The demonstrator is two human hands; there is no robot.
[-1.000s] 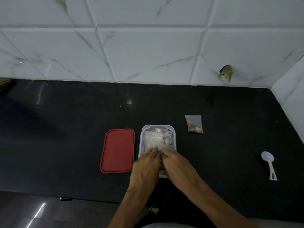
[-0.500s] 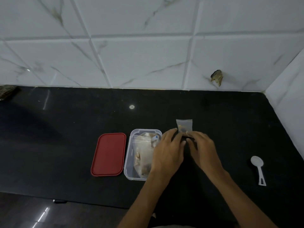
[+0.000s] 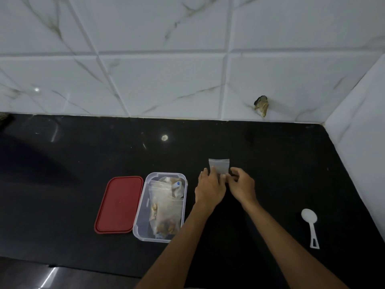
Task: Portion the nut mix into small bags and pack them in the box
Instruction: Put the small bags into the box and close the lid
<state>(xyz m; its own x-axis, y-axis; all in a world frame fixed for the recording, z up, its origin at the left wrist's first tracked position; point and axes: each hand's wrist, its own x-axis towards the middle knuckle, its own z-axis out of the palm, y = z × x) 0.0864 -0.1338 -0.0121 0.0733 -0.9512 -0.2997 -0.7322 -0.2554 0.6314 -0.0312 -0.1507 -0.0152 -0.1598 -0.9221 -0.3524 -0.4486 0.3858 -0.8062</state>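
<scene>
A small clear bag [image 3: 219, 165] stands up from the black counter, to the right of the box; its lower part, where nuts showed earlier, is hidden behind my fingers. My left hand [image 3: 210, 187] pinches its lower left side and my right hand [image 3: 241, 185] pinches its lower right side. The clear plastic box [image 3: 143, 205] lies open to the left of my hands, with filled bags of nut mix [image 3: 166, 207] inside. Its red lid [image 3: 118, 205] lies flat beside it on the left.
A white plastic spoon [image 3: 310, 226] lies at the right of the black counter [image 3: 62, 184]. White marble tiles form the back wall, and a side wall [image 3: 358, 153] closes the right. The counter's front edge runs along the bottom left.
Both hands left the box and moved right to the small bag. They now hold it by its lower part, and the bag stands upright.
</scene>
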